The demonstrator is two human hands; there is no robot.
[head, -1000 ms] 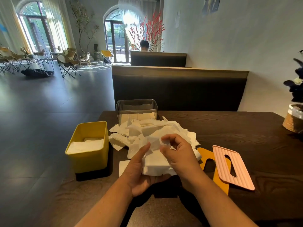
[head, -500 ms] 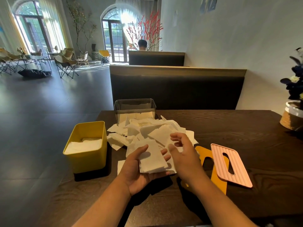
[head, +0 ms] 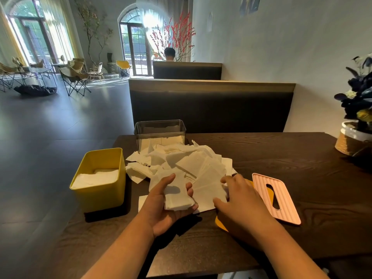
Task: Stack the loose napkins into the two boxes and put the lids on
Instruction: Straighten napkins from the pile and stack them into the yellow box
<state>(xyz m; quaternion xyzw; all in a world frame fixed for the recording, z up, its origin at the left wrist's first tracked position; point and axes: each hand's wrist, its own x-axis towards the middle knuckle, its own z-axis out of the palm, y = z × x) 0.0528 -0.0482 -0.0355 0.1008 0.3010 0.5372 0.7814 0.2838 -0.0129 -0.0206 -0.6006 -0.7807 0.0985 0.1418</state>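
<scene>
A heap of loose white napkins (head: 187,160) lies in the middle of the dark table. My left hand (head: 163,206) grips a small stack of napkins (head: 177,196) just above the table's near side. My right hand (head: 239,200) rests on a napkin (head: 207,190) at the heap's right edge, thumb under its near corner. A yellow box (head: 100,176) with napkins inside stands at the left. A clear box (head: 160,130) holding some napkins stands behind the heap. A pink slotted lid (head: 275,196) lies at the right, over a yellow lid (head: 221,224) mostly hidden by my right hand.
A plant in a rope-wrapped pot (head: 352,139) stands at the table's far right. A single napkin (head: 142,200) lies flat by my left wrist. A dark bench back (head: 211,105) rises behind the table. Open floor lies to the left.
My right hand has left the stack held by my left hand and moved right and down onto a napkin at the heap's edge. My left hand keeps its stack.
</scene>
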